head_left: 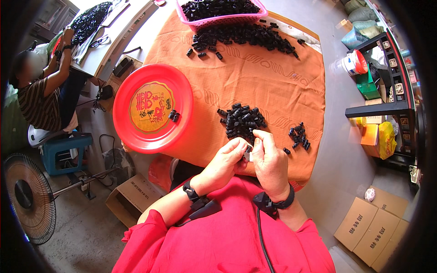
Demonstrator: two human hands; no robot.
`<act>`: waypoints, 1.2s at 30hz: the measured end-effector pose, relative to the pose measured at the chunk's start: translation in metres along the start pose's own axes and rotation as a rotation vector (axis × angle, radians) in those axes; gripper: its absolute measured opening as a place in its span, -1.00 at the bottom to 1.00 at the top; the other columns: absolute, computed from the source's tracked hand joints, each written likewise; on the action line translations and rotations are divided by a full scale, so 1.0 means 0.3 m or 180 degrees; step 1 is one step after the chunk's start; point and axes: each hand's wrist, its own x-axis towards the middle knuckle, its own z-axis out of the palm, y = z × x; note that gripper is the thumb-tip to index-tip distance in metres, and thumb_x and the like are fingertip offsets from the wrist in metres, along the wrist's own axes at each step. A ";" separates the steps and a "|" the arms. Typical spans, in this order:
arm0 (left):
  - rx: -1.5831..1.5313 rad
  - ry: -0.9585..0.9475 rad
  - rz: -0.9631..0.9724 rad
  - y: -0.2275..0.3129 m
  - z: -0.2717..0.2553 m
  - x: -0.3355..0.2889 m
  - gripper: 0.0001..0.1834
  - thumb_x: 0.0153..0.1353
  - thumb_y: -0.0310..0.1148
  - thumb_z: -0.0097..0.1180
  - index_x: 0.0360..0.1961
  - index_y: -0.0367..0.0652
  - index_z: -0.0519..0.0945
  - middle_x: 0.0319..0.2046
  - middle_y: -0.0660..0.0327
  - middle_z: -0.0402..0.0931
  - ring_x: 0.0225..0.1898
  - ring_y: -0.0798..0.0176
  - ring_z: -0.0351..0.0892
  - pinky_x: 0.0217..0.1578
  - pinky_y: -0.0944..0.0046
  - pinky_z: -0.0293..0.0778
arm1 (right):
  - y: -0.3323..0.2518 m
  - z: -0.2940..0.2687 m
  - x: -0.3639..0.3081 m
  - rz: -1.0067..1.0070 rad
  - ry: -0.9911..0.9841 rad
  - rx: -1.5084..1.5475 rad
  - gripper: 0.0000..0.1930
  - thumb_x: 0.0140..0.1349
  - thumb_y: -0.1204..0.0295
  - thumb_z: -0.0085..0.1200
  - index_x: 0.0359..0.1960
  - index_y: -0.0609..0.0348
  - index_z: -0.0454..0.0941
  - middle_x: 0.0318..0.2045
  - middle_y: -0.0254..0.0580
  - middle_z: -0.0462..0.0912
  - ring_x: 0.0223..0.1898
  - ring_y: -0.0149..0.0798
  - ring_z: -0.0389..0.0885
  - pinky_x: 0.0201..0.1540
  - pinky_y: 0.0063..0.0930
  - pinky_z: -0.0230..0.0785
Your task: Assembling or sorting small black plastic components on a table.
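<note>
orange cloth (255, 82) covers the round surface in this workshop, with a grey concrete floor around it and cardboard boxes (368, 227) lying flat to the right; the left hand (227, 161) and right hand (268, 159) meet just above the near edge of the cloth, fingers pressed together around a small pale piece (248, 154) pinched between them; it looks light and stiff, likely hard plastic, small enough to slip, so a fingertip pinch on its sides seems the way to hold it; just beyond the hands sits a heap of small black clips (241, 120), a smaller cluster (299, 135) to its right; a red plate (136, 136) at the left holds two more; a pink basket (227, 19) at the far edge is full of them; the pale piece is mostly hidden by the fingers, so its shape is hard to make out; a seated person (43, 86) works at another table on the left, beside a fan (27, 200).
</note>
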 end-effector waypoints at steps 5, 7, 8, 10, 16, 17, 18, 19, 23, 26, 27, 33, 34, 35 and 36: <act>0.0023 0.0046 0.0022 -0.003 0.002 0.000 -0.77 0.49 -0.13 -0.03 -0.19 -0.05 0.48 -0.40 0.40 0.43 -0.39 0.52 0.36 -0.33 0.46 0.33 | -0.005 0.002 -0.002 0.0282 -0.0069 0.0247 -0.80 0.33 0.51 0.06 -0.03 0.19 0.53 -0.54 0.06 0.64 -0.47 0.07 0.67 -0.42 -0.12 0.47; 0.0066 0.0026 0.0044 -0.005 0.003 0.001 -0.77 0.50 -0.14 -0.03 -0.19 -0.05 0.47 -0.40 0.41 0.42 -0.39 0.52 0.36 -0.33 0.46 0.33 | -0.010 -0.001 0.000 0.0035 0.0060 0.0038 -0.80 0.33 0.51 0.06 -0.03 0.20 0.53 -0.54 0.06 0.64 -0.46 0.07 0.67 -0.43 -0.11 0.47; 0.0104 0.0061 0.0069 -0.005 0.008 0.001 -0.77 0.50 -0.14 -0.03 -0.20 -0.04 0.47 -0.40 0.41 0.41 -0.39 0.52 0.34 -0.33 0.46 0.31 | -0.008 -0.001 -0.001 0.0041 0.0062 0.0036 -0.80 0.33 0.51 0.06 -0.03 0.20 0.53 -0.54 0.06 0.64 -0.46 0.07 0.67 -0.43 -0.11 0.47; 0.0143 0.0097 0.0093 -0.003 0.014 0.000 -0.78 0.50 -0.14 -0.03 -0.21 -0.04 0.47 -0.40 0.42 0.40 -0.39 0.52 0.33 -0.34 0.47 0.30 | -0.004 0.001 -0.001 0.0019 0.0021 0.0001 -0.80 0.33 0.51 0.06 -0.04 0.19 0.53 -0.53 0.06 0.64 -0.46 0.08 0.67 -0.43 -0.11 0.47; 0.0264 0.0186 0.0110 0.002 0.021 0.000 -0.79 0.51 -0.15 -0.05 -0.25 0.00 0.46 -0.41 0.45 0.38 -0.41 0.56 0.28 -0.35 0.49 0.27 | 0.009 0.018 -0.007 0.0126 0.0095 0.0079 -0.81 0.32 0.51 0.07 -0.05 0.19 0.54 -0.54 0.05 0.64 -0.47 0.06 0.67 -0.43 -0.12 0.47; 0.0237 0.0180 0.0103 0.000 0.019 0.000 -0.79 0.51 -0.16 -0.05 -0.25 0.00 0.46 -0.41 0.45 0.38 -0.41 0.56 0.28 -0.34 0.48 0.27 | 0.006 0.018 -0.007 0.0128 0.0097 0.0079 -0.81 0.32 0.51 0.07 -0.05 0.19 0.54 -0.54 0.05 0.64 -0.47 0.06 0.67 -0.43 -0.12 0.47; 0.0211 0.0175 0.0095 -0.001 0.017 0.001 -0.79 0.51 -0.16 -0.05 -0.25 0.00 0.45 -0.40 0.44 0.38 -0.41 0.55 0.28 -0.34 0.48 0.27 | 0.003 0.017 -0.005 0.0118 0.0133 0.0059 -0.81 0.31 0.52 0.08 -0.05 0.19 0.54 -0.54 0.04 0.64 -0.47 0.05 0.67 -0.43 -0.13 0.48; 0.0212 0.0173 0.0093 -0.001 0.018 0.001 -0.79 0.51 -0.16 -0.05 -0.25 0.00 0.45 -0.40 0.44 0.38 -0.41 0.55 0.28 -0.34 0.48 0.27 | 0.001 0.016 -0.005 0.0108 0.0170 0.0039 -0.81 0.31 0.52 0.08 -0.06 0.19 0.54 -0.55 0.03 0.64 -0.48 0.04 0.68 -0.44 -0.14 0.48; 0.0132 0.0184 0.0063 0.001 0.020 0.000 -0.80 0.50 -0.17 -0.04 -0.26 -0.01 0.44 -0.41 0.44 0.38 -0.41 0.54 0.29 -0.34 0.47 0.28 | 0.004 0.018 -0.006 0.0154 0.0176 0.0069 -0.81 0.30 0.53 0.09 -0.06 0.19 0.54 -0.56 0.01 0.63 -0.48 0.02 0.67 -0.44 -0.16 0.48; 0.0151 0.0187 0.0063 0.003 0.023 -0.002 -0.80 0.50 -0.18 -0.04 -0.27 -0.01 0.44 -0.41 0.43 0.37 -0.41 0.54 0.30 -0.34 0.46 0.29 | 0.002 0.016 -0.007 0.0089 0.0208 0.0033 -0.81 0.30 0.54 0.09 -0.06 0.19 0.54 -0.56 -0.01 0.63 -0.49 0.02 0.67 -0.44 -0.16 0.48; 0.0165 0.0193 0.0064 0.004 0.024 -0.003 -0.80 0.50 -0.18 -0.04 -0.27 -0.01 0.44 -0.41 0.43 0.37 -0.41 0.54 0.30 -0.33 0.46 0.30 | -0.003 0.014 -0.007 0.0102 0.0200 0.0028 -0.81 0.30 0.54 0.08 -0.06 0.19 0.54 -0.55 -0.01 0.64 -0.48 0.01 0.68 -0.43 -0.17 0.48; 0.0366 0.0268 0.0017 -0.001 0.016 -0.012 -0.78 0.50 -0.19 -0.04 -0.21 -0.09 0.49 -0.39 0.38 0.43 -0.39 0.51 0.34 -0.31 0.46 0.32 | 0.017 -0.003 0.006 0.0165 0.0572 -0.0041 -0.79 0.32 0.54 0.06 -0.03 0.19 0.54 -0.53 -0.02 0.64 -0.49 -0.05 0.69 -0.45 -0.23 0.49; 0.0364 0.0269 0.0014 0.000 0.014 -0.014 -0.78 0.50 -0.19 -0.04 -0.21 -0.09 0.49 -0.39 0.38 0.43 -0.39 0.51 0.34 -0.31 0.46 0.32 | 0.024 -0.016 0.015 0.0292 0.0702 -0.0004 -0.79 0.33 0.54 0.06 -0.02 0.18 0.54 -0.52 -0.03 0.65 -0.49 -0.06 0.69 -0.46 -0.25 0.49; 0.0311 0.0289 -0.0008 0.003 0.011 -0.015 -0.78 0.51 -0.19 -0.05 -0.20 -0.10 0.50 -0.39 0.37 0.43 -0.39 0.50 0.34 -0.31 0.46 0.32 | 0.033 -0.023 0.016 0.0219 0.0749 0.0055 -0.80 0.33 0.54 0.07 -0.03 0.18 0.54 -0.54 -0.04 0.64 -0.51 -0.09 0.68 -0.50 -0.26 0.46; 0.0258 0.0309 -0.0030 0.006 0.009 -0.016 -0.77 0.51 -0.20 -0.05 -0.20 -0.10 0.51 -0.39 0.36 0.43 -0.39 0.50 0.34 -0.31 0.46 0.32 | 0.029 -0.025 0.015 0.0222 0.0747 0.0054 -0.80 0.33 0.54 0.07 -0.03 0.18 0.54 -0.54 -0.04 0.64 -0.51 -0.09 0.68 -0.50 -0.26 0.46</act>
